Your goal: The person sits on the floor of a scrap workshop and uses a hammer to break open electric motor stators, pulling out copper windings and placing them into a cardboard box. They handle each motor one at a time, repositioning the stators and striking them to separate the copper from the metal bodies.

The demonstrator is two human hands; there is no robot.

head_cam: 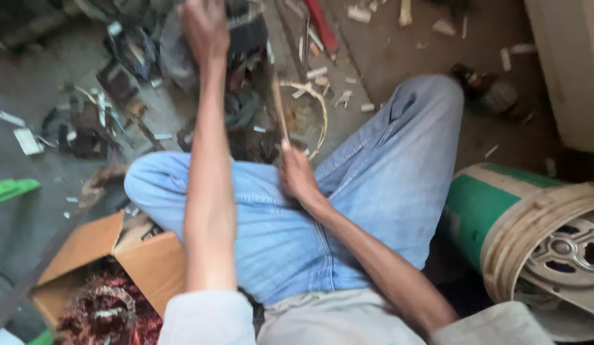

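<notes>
Box (143, 262): cardboard, near left, open; reddish wire coil (108, 313) inside.
Bucket (501, 223): near right, on its side, green band.
Right hand (298, 176): over lap, fingers clamped on stick (279, 108), low end.
Stick: thin, wooden, upright-ish; prob. light, stiff; grip near bottom as now.
Left hand (204, 29): far, raised over scrap pile (239, 96); blurred, fingers can't tell.
Floor (399, 57): wood chips, debris.

Person wore light-blue denim jeans (373, 185) w/ visible stitched fly seam & faded thighs. Shirt pale grey-beige; short sleeves (207, 316) ended approx. at elbows, forearms bare. Left hand (204, 29) & right hand (298, 176) were ungloved, no watch/rings seen. Image blurry.
</notes>
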